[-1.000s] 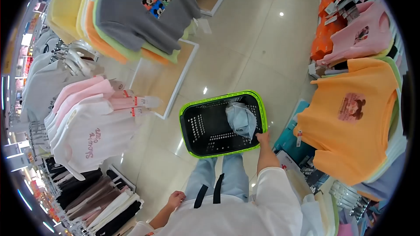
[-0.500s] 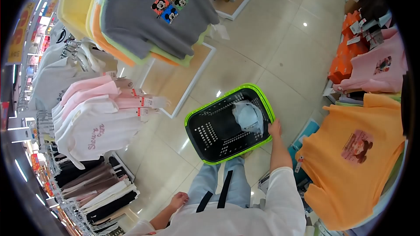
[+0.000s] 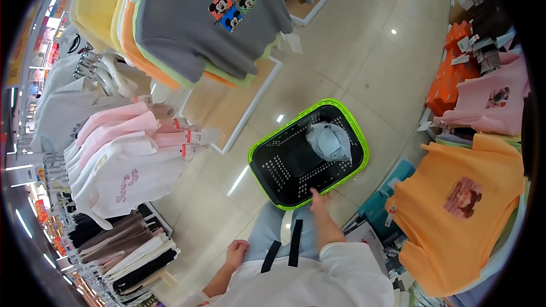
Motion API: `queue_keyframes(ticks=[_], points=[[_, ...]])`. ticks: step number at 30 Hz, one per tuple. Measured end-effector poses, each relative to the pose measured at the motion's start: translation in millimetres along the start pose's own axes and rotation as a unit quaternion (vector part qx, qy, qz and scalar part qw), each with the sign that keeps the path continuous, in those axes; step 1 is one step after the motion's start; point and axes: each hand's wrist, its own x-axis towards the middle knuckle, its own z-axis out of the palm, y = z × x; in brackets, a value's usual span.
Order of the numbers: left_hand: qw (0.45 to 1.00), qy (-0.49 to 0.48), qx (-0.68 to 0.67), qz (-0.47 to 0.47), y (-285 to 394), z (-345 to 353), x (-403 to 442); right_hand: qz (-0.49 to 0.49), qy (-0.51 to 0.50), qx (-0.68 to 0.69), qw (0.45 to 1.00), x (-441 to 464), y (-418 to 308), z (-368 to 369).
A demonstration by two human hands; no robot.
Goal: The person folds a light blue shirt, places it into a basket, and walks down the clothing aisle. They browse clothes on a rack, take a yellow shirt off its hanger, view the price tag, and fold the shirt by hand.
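A black shopping basket (image 3: 278, 166) with a bright green rim is in front of my legs, its perforated inside facing up. At its far right end lies a pale blue-grey bundle (image 3: 330, 142), perhaps in clear plastic; I cannot make out its kind. My right hand (image 3: 319, 199) is closed at the near rim of the basket, one fingertip showing over the green edge. By my left thigh hangs my left hand (image 3: 236, 252), its fingers curled, with nothing visible in it.
Hanging tops crowd the left side: a grey cartoon shirt (image 3: 193, 23), white and pink tops (image 3: 128, 176), and dark trousers (image 3: 102, 239) lower down. On the right hang an orange shirt (image 3: 460, 210) and a pink shirt (image 3: 489, 99). Tiled floor (image 3: 352, 51) runs between the racks.
My right hand has moved from the basket's right end to its near rim. The basket has shifted slightly right in view. My left hand remains low beside my thigh.
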Motion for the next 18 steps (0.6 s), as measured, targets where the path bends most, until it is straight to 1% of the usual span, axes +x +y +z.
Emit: queue_keyframes(ticks=[3, 5, 6, 8, 10, 11, 12, 15, 17, 18], points=[[0.999, -0.047, 0.013, 0.006, 13, -8, 20, -0.120, 0.007, -0.029, 0.992, -4, 30, 20], [0.995, -0.092, 0.045, 0.020, 29, -18, 32, -0.044, 0.001, 0.085, 0.995, -34, 2, 20], [0.993, -0.085, 0.070, 0.031, 36, -25, 40, -0.042, -0.006, 0.075, 0.996, -19, 3, 25], [0.989, -0.068, 0.119, 0.056, 48, -41, 54, -0.040, -0.025, 0.054, 0.997, 40, 6, 25], [0.993, -0.082, 0.076, 0.035, 59, -66, 70, -0.143, -0.044, -0.038, 0.988, 64, -28, 12], [0.994, -0.089, 0.055, 0.025, 67, -75, 80, -0.184, -0.006, -0.058, 0.981, 49, -62, 4], [0.994, -0.086, 0.066, 0.018, 78, -81, 86, -0.225, 0.032, -0.080, 0.970, 39, -96, -2], [0.993, -0.074, 0.096, -0.002, 107, -97, 98, -0.206, 0.034, -0.092, 0.974, 64, -145, 2], [0.991, -0.071, 0.116, -0.011, 111, -107, 110, -0.237, 0.017, -0.078, 0.968, 66, -182, 0], [0.990, -0.082, 0.118, -0.013, 112, -109, 116, -0.271, 0.010, -0.073, 0.960, 80, -198, 1]])
